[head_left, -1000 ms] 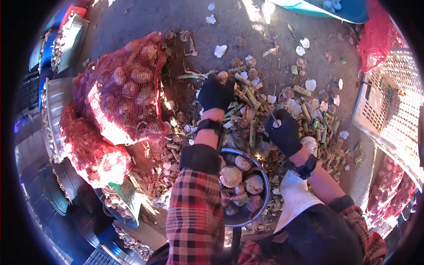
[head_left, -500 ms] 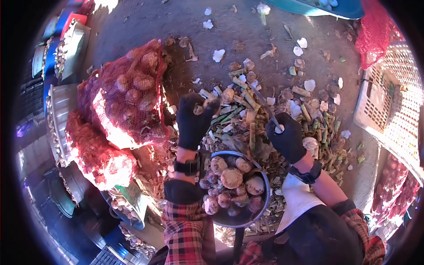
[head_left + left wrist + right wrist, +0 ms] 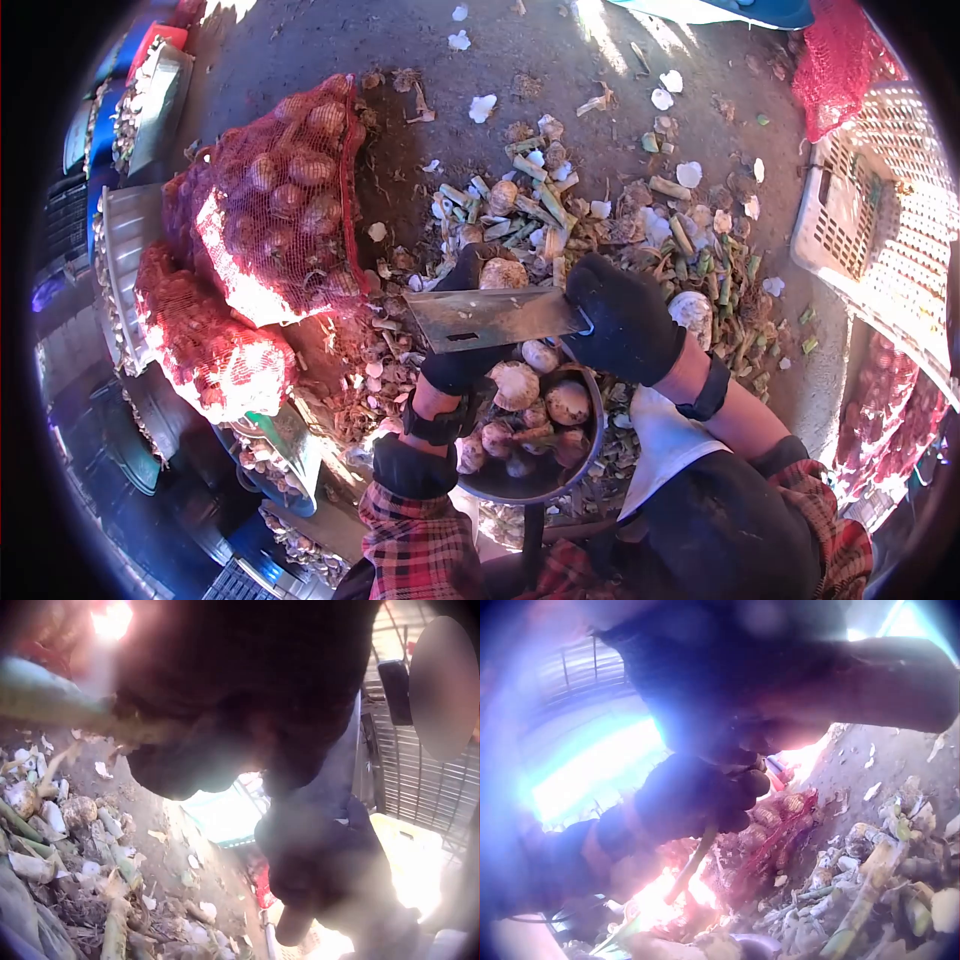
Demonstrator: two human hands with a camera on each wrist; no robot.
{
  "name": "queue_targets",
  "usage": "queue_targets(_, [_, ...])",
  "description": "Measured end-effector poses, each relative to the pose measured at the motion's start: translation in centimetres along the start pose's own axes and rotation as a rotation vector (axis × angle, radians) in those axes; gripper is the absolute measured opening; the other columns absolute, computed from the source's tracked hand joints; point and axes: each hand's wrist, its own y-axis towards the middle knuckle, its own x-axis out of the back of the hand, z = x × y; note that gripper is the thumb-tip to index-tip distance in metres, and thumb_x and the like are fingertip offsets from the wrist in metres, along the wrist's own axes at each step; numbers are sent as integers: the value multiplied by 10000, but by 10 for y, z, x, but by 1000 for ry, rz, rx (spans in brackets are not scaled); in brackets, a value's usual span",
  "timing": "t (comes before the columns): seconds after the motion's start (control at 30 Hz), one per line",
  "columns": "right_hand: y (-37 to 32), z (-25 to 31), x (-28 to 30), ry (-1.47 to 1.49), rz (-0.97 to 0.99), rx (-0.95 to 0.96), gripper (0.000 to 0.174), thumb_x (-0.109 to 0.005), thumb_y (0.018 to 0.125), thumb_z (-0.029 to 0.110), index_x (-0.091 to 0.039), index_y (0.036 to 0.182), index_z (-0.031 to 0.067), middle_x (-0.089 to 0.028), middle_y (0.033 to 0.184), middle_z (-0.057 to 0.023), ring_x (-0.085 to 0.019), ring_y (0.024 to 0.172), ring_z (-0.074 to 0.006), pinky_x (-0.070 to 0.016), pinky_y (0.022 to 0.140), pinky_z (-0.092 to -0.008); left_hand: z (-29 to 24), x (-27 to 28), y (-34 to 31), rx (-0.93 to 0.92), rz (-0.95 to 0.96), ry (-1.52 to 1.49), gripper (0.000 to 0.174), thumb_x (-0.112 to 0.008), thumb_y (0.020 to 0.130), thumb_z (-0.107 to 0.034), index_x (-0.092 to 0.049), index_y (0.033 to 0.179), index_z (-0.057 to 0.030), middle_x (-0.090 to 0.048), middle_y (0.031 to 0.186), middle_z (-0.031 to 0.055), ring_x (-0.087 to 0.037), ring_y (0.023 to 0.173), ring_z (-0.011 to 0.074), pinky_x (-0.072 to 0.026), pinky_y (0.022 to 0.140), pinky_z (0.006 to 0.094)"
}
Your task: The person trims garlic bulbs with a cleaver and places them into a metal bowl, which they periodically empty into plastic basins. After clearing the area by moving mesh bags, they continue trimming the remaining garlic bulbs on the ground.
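Note:
My right hand point(image 3: 622, 318), in a dark glove, grips a broad-bladed knife point(image 3: 505, 316) whose flat blade spans from right to left in front of the left hand. Behind the blade, my gloved left hand point(image 3: 458, 368) holds a garlic bulb point(image 3: 503, 272), and the blade hides part of that hand. A pale green stalk point(image 3: 52, 697) juts from the left hand in the left wrist view; the stalk point(image 3: 694, 862) also hangs below its fingers in the right wrist view. Just below both hands, a round metal-rimmed basin point(image 3: 598, 430) holds several garlic bulbs point(image 3: 515, 386).
Cut stalks and peelings point(image 3: 545, 205) lie heaped on the ground ahead. Red mesh sacks of bulbs point(image 3: 290, 200) stand at left. A white plastic crate point(image 3: 830, 235) and a red mesh bag point(image 3: 832, 70) are at right. A teal tub point(image 3: 735, 12) shows at the top.
My left hand moved from the pile back toward me, then in toward the right hand with a garlic bulb. The right hand turned the knife from pointing away to lying across, blade leftward.

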Motion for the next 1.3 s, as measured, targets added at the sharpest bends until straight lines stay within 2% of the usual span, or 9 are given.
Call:
queue_targets(0.23, [-6, -8, 0, -103, 67, 50, 322, -694, 616, 198, -542, 867, 65, -520, 806, -105, -601, 645, -300, -499, 547, -400, -41, -14, -2, -182, 143, 259, 581, -655, 833, -136, -366, 1325, -26, -479, 1263, 124, -524, 1113, 245, -423, 987, 396])
queue_targets(0.37, [-12, -45, -18, -53, -4, 137, 336, -697, 619, 205, -545, 882, 64, -536, 794, -103, -599, 636, -305, -498, 544, -406, -77, -46, 12, -226, 141, 467, 386, -748, 673, -104, -601, 1025, -44, -652, 918, 92, -628, 819, 157, -507, 750, 295])
queue_targets(0.43, [-23, -85, -42, -91, -170, -89, 313, -696, 628, 182, -557, 882, 64, -566, 765, -109, -605, 644, -314, -497, 549, -405, -113, -66, 22, -239, 230, 454, 320, -774, 658, -175, -595, 891, -47, -630, 704, 37, -618, 695, 140, -502, 679, 299])
queue_targets(0.53, [-29, -85, -25, -237, -273, -135, 239, -684, 658, 154, -570, 844, 56, -593, 735, -121, -611, 653, -322, -497, 559, -396, -129, -62, 21, 96, 88, 201, 372, -770, 682, -207, -562, 942, -41, -606, 757, 43, -584, 738, 107, -488, 686, 284])
queue_targets(0.67, [-15, -53, -15, -103, -343, -210, 141, -660, 713, 124, -565, 775, 40, -589, 702, -151, -599, 631, -349, -477, 544, -393, -125, -38, 29, -113, -322, 360, 327, -706, 754, -93, -543, 1028, -21, -585, 948, 64, -578, 817, 130, -495, 703, 260])
queue_targets(0.8, [-8, -19, -20, 230, -232, -414, 120, -639, 750, 115, -555, 714, 38, -561, 645, -172, -583, 588, -358, -454, 522, -388, -118, -35, 23, -85, -603, -60, 321, -666, 773, -34, -522, 1055, 18, -573, 969, 80, -584, 865, 148, -512, 806, 298])
queue_targets(0.9, [4, 3, -23, 314, -288, -350, 113, -634, 743, 79, -543, 697, 30, -554, 631, -173, -579, 579, -353, -448, 518, -383, -97, -48, 22, -128, -493, -671, 211, -554, 814, 51, -513, 1019, 25, -541, 1093, 149, -606, 964, 261, -514, 914, 395])
queue_targets(1.17, [-1, -14, -36, 230, -342, -182, 131, -653, 730, 89, -535, 753, 38, -561, 663, -167, -582, 618, -356, -451, 534, -392, -87, -84, 12, 83, -364, -898, 221, -610, 778, -11, -541, 987, -26, -595, 997, 123, -615, 952, 255, -523, 859, 410])
queue_targets(1.3, [-36, -41, -47, 192, -71, -365, 102, -645, 726, 129, -587, 770, 58, -576, 678, -161, -591, 646, -350, -470, 566, -396, -86, -59, -14, 109, 109, -380, 259, -669, 801, -167, -561, 997, -36, -607, 1043, 135, -599, 977, 267, -481, 870, 397])
